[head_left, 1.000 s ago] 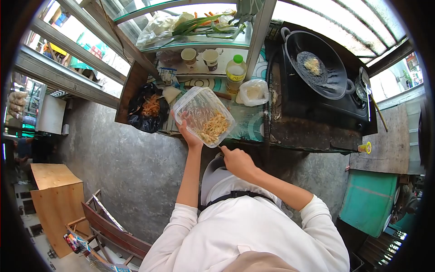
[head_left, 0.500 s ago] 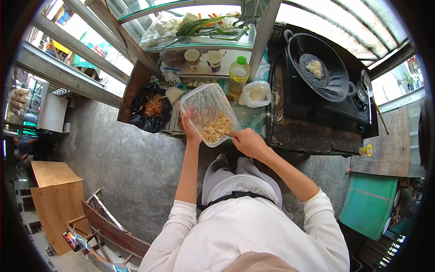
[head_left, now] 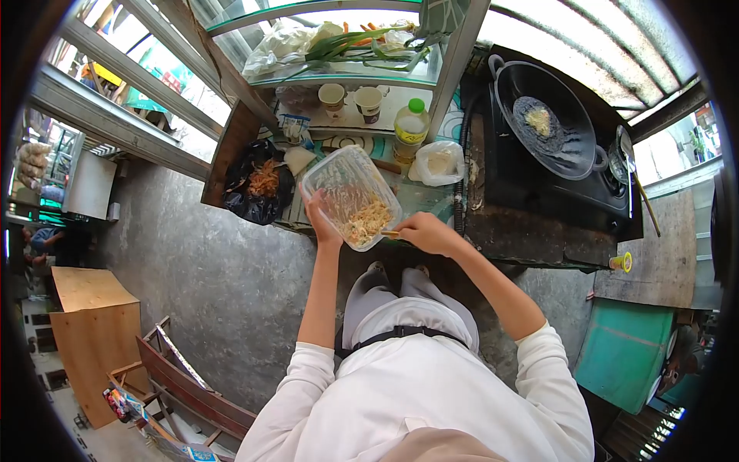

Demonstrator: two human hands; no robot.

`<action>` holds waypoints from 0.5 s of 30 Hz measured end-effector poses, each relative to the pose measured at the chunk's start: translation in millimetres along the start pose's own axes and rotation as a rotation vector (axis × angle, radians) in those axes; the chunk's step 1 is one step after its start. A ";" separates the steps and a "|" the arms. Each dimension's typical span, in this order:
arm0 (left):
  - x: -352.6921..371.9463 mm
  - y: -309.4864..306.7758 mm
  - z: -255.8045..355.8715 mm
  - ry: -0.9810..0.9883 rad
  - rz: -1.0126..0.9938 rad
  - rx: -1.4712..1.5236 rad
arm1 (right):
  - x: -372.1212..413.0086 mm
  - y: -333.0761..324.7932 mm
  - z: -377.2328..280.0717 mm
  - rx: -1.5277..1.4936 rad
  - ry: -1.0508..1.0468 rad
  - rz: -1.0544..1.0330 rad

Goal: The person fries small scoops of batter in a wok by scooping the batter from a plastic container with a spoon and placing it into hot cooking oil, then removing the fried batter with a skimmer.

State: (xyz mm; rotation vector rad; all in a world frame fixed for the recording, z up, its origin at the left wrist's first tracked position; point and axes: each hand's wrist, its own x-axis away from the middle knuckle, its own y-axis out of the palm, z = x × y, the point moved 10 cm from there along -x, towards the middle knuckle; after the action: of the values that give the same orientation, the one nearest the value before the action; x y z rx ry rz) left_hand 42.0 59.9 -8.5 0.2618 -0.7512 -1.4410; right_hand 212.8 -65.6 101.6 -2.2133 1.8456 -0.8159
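My left hand (head_left: pixel 323 223) grips a clear plastic container (head_left: pixel 339 173) by its left side, tilted toward me. A pale batter mix with orange bits (head_left: pixel 368 221) has gathered at its lower end. Between the fingers of my right hand (head_left: pixel 427 233) is the handle of a spoon (head_left: pixel 391 234), at the container's lower right rim; its far end is hidden in the mix. On the stove to the right, a black wok (head_left: pixel 566 146) holds a pale lump of the mix (head_left: pixel 539 121) in a dark, wet-looking patch.
An oil bottle with a green cap (head_left: pixel 410 127) and a white plastic bag (head_left: pixel 443 163) stand behind the container. Two paper cups (head_left: pixel 368 103) are further back. A black bag (head_left: pixel 237 192) with orange shreds sits at left. A ladle (head_left: pixel 620 154) lies beside the wok.
The container has shifted slightly left and its tilt has altered. My right hand has moved a little right, showing more of the spoon handle. The view has shifted slightly.
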 end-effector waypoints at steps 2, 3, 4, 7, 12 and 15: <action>3.0 -2.9 1.9 -0.035 0.016 0.089 | 6.8 2.4 23.2 -0.117 0.275 -0.067; 4.3 -3.2 3.1 -0.034 0.020 0.085 | 6.5 4.9 28.5 -0.156 0.282 -0.031; 5.5 -2.6 3.7 -0.034 0.023 0.079 | 6.6 8.3 34.5 -0.195 0.290 0.008; 14.9 6.8 8.4 -0.001 0.041 0.084 | -0.9 16.6 29.9 -0.200 0.084 0.221; 22.8 15.2 12.0 0.034 0.032 0.148 | 8.6 35.8 12.6 -0.175 0.029 0.362; 25.9 20.5 21.0 0.049 0.036 0.126 | 19.7 35.8 -0.6 -0.075 0.015 0.366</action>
State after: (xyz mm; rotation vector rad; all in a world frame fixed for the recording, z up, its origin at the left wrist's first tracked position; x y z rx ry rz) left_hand 44.4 44.0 27.2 0.3776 -0.8041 -1.3510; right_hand 183.4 -92.4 92.3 -1.8234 2.2272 -0.7032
